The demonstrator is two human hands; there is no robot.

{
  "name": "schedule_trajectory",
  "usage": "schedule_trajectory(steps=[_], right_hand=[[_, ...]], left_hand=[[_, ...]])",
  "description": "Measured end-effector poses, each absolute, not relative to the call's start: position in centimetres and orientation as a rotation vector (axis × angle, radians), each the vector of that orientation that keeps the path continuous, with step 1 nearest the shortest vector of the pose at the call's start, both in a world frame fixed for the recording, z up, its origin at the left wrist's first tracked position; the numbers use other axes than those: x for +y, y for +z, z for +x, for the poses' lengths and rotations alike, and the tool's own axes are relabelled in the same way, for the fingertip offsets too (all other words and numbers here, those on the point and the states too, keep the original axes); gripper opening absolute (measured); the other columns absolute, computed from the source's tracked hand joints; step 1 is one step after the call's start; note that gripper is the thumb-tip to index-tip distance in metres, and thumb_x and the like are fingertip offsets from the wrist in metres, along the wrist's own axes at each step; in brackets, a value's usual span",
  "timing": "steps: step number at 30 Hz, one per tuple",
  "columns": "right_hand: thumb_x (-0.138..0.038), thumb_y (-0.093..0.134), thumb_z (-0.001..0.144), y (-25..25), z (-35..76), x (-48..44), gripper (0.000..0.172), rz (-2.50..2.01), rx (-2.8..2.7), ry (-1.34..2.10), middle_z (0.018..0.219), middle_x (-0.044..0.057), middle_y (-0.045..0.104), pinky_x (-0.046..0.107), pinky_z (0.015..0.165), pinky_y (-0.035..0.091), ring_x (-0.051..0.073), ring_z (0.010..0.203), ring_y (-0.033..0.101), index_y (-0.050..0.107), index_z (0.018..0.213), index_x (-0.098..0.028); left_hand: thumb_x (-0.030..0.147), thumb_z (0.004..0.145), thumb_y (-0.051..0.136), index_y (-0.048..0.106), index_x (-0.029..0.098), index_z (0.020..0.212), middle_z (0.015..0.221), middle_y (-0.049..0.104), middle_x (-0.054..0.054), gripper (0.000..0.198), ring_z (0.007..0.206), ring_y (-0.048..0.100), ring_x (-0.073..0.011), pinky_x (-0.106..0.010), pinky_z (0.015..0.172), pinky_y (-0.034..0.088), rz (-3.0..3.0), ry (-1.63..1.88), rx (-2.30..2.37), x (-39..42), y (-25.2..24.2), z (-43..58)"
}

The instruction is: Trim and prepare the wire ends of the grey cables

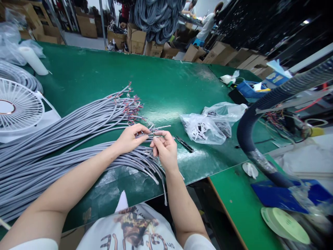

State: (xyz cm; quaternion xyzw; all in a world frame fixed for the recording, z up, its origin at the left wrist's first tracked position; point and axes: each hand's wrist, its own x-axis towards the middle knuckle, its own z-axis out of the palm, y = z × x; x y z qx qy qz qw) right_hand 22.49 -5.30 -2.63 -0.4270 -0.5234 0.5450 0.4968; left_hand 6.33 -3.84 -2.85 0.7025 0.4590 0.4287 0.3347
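Note:
Two long bundles of grey cables lie across the green table. The upper cable bundle (pixel 99 109) ends in stripped red and white wires, while the lower cable bundle (pixel 85 156) has pale, frayed-looking ends near me. Between them, my left hand (pixel 132 138) pinches the end of a grey cable, thumb and forefinger together. Close beside it, my right hand (pixel 165 147) has its fingertips closed on the thin stripped end of that cable. Fine detail at the fingertips is too small to make out. Just right of my right hand lie black thread snips (pixel 184 144).
Clear plastic bags (pixel 205 125) of small black and white parts lie right of the snips. A white fan (pixel 19 106) stands at the left, below a white roll (pixel 33 60). A thick dark hose (pixel 247 132) curves down at the right. Cardboard boxes (pixel 136 38) line the far edge.

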Motion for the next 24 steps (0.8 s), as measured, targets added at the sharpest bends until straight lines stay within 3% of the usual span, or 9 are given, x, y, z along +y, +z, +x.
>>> schedule_trajectory(steps=[5,12,24], right_hand=[[-0.03,0.057,0.085,-2.1,22.8,-5.7,0.025,-1.087,-1.479,1.234,0.061,-0.007,0.057,0.016,0.035,0.035,0.004,0.034,0.047,0.052,0.107,-0.019],[-0.026,0.051,0.088,-2.7,22.9,-5.0,0.024,-1.145,-1.604,1.052,0.061,-0.006,0.055,0.018,0.036,0.036,0.004,0.035,0.045,0.055,0.11,-0.019],[-0.027,0.05,0.088,-2.4,23.8,-6.1,0.04,-1.149,-1.633,1.161,0.063,-0.005,0.057,0.019,0.035,0.036,0.005,0.035,0.044,0.049,0.127,-0.021]], left_hand=[[0.025,0.078,0.062,0.065,0.017,0.075,0.075,0.06,-0.004,0.01,0.074,0.053,-0.0148,-0.027,0.068,0.04,1.818,1.324,1.197,-4.2,-3.3,7.1],[0.022,0.073,0.058,0.052,0.016,0.062,0.069,0.048,0.0,0.014,0.065,0.044,-0.0117,-0.024,0.06,0.035,1.605,1.255,1.07,-4.1,-3.0,6.6],[0.031,0.077,0.06,0.06,0.015,0.079,0.065,0.053,0.002,0.016,0.057,0.043,-0.0096,-0.023,0.056,0.034,1.504,1.262,1.203,-4.1,-3.6,7.4]])
